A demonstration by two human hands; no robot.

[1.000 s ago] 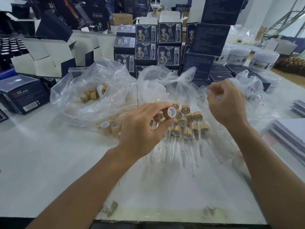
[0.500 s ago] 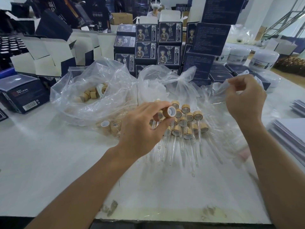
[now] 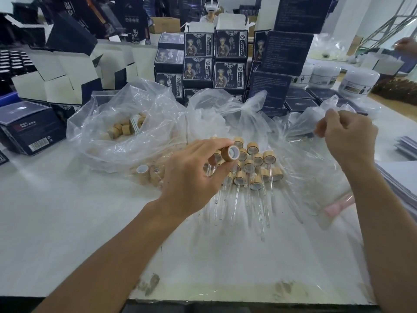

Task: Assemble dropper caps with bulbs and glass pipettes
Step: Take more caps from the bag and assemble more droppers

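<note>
Wooden cap (image 3: 229, 152) with a white lining sits pinched between the thumb and fingertips of the left hand (image 3: 191, 177), held sideways above the table (image 3: 67, 233) so its open end faces right. Behind and below it lies a pile of assembled droppers (image 3: 252, 168), wooden collars bunched together and glass pipettes (image 3: 234, 199) pointing toward the near table edge. They rest on a flattened clear bag (image 3: 316, 172).

The right hand (image 3: 347, 138) is raised to the right of the pile, fingers curled, pinching a fold of that clear plastic at its upper edge; whether a pipette is also between the fingertips cannot be told.

To the left, a second clear bag (image 3: 126, 123) holds loose wooden caps (image 3: 121, 129), and a few more caps (image 3: 142, 170) lie at its mouth just left of the left hand. Dark blue boxes (image 3: 214, 57) are stacked behind the bags, white jars (image 3: 358, 82) stand at far right, and a stack of sheets (image 3: 404, 177) lies along the right edge.
</note>
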